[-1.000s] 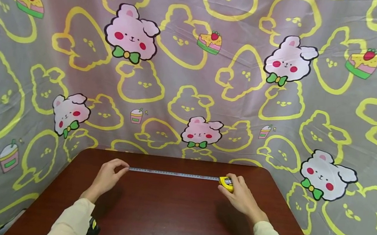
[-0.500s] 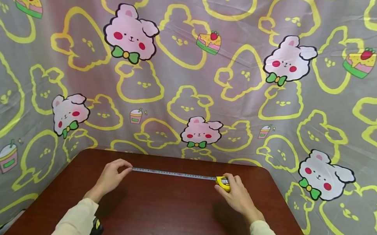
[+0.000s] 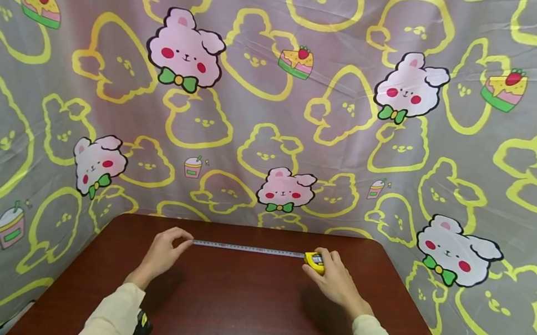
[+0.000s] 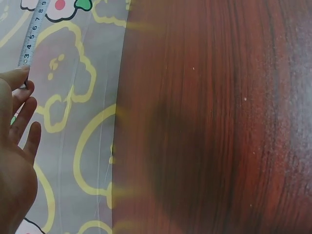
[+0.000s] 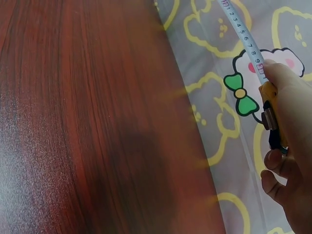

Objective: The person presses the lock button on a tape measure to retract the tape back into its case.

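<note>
A yellow tape measure [image 3: 314, 262] is gripped in my right hand [image 3: 337, 281], its body partly covered by the fingers. From it the silver blade [image 3: 249, 249] runs straight leftward in the head view, above the table. My left hand [image 3: 161, 252] pinches the blade's free end between thumb and index finger. In the left wrist view the printed blade [image 4: 33, 34] leads up from the left thumb, and the other fingers are spread loosely. The right wrist view has the tape measure's case [image 5: 271, 114] against the right palm, the thumb near its mouth.
The dark red-brown wooden table [image 3: 241, 309] lies below both hands, with its rounded far edge near the fabric. A grey curtain [image 3: 236, 102] printed with rabbits and yellow outlines surrounds it. Dark wrist cameras [image 3: 143, 326] sit at the cuffs.
Both hands have moved toward each other, the left one rightward and the right one leftward. The exposed length of blade between them has become shorter.
</note>
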{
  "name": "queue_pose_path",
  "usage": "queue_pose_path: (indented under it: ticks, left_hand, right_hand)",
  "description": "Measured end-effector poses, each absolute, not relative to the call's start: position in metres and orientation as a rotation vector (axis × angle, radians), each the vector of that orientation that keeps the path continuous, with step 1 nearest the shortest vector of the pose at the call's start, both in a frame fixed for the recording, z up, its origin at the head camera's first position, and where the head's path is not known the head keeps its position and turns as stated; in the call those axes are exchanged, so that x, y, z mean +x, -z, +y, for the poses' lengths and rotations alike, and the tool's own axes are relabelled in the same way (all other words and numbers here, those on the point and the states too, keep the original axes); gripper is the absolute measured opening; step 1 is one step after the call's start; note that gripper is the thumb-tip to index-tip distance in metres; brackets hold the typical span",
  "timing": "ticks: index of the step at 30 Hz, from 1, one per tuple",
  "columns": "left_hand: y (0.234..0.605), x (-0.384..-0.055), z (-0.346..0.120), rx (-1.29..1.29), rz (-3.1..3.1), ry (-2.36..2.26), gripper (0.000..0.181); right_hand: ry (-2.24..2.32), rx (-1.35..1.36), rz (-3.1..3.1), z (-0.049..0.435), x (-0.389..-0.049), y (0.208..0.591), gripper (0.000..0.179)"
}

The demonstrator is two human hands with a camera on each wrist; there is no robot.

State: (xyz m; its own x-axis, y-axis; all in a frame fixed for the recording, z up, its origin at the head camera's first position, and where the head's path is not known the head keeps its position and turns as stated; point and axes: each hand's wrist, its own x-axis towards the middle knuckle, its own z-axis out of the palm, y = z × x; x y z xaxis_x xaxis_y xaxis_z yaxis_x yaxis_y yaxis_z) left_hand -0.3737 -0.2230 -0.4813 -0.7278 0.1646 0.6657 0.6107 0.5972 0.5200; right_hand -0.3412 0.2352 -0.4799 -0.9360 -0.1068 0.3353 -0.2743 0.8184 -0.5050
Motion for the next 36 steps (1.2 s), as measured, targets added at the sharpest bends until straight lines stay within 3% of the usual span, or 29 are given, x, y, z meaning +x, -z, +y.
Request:
queue_pose_path:
  ticks: [36]
  left_hand:
    - [0.492, -0.376, -0.189, -0.649, -2.194, 1.123, 0.008]
  right_hand:
    - [-0.792, 0.282, -2.718, 0.211, -0.346, 0.482, 0.066]
